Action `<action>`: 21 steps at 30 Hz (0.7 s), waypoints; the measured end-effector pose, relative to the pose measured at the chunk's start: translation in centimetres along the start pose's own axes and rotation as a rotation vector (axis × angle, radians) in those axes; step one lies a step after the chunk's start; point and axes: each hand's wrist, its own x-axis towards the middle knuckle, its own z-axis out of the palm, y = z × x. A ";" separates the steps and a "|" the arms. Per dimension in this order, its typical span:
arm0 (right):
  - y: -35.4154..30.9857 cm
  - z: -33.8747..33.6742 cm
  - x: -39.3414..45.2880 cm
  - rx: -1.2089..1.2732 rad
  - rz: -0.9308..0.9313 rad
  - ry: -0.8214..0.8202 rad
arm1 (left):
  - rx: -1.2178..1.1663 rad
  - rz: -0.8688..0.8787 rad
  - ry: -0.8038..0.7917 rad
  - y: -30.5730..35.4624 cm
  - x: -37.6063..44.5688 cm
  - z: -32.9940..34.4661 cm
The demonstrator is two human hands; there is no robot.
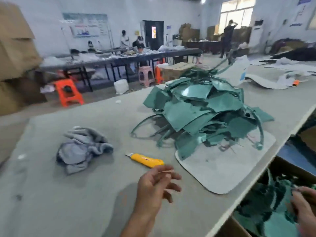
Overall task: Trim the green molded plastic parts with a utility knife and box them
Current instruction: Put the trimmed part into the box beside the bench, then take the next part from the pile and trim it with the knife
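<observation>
Yellow plastic utility knife is lying flat on the grey table, just beyond my left hand, with its long axis running left to right and slightly toward me, blade tip pointing far-left, butt end nearly at my fingertips. That hand is hovering with the fingers loosely curled, holding nothing, so it's by far the nearer one to the knife. My right hand is well off to the right, down in the brown cardboard box beside the table edge, resting among the green parts already in there; it's blurry and half out of frame, so I can't tell whether it's gripping one or just touching.

The heap of untrimmed green molded plastic parts, flat panels and thin curved hoop pieces all tangled, sits further back and to the right, partly overlapping the pale rounded cutting mat. The mat's near half lies between the pile and the box.

To the left of the knife there's a crumpled grey cloth, close but not touching, so not really in the way. Nothing lies between my left hand and the knife handle. My guess is the next move is just picking up the knife, then pulling a part off the pile onto the mat.
</observation>
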 end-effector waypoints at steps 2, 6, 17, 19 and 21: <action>-2.9 4.5 -3.2 -0.079 -0.230 -0.068 | 0.057 0.083 0.200 0.8 0.5 -5.4; -6.9 13.1 -4.8 -0.071 -0.365 -0.444 | 0.120 0.165 0.510 1.4 0.2 -14.5; -12.8 33.5 3.4 0.475 0.652 -0.416 | 0.400 0.210 0.592 -1.0 1.3 -17.9; -12.7 34.8 4.0 0.456 0.677 -0.371 | 0.524 0.207 0.503 -1.0 1.2 -17.6; -12.6 36.0 4.2 0.440 0.667 -0.337 | 0.637 0.241 0.433 -0.9 1.1 -17.6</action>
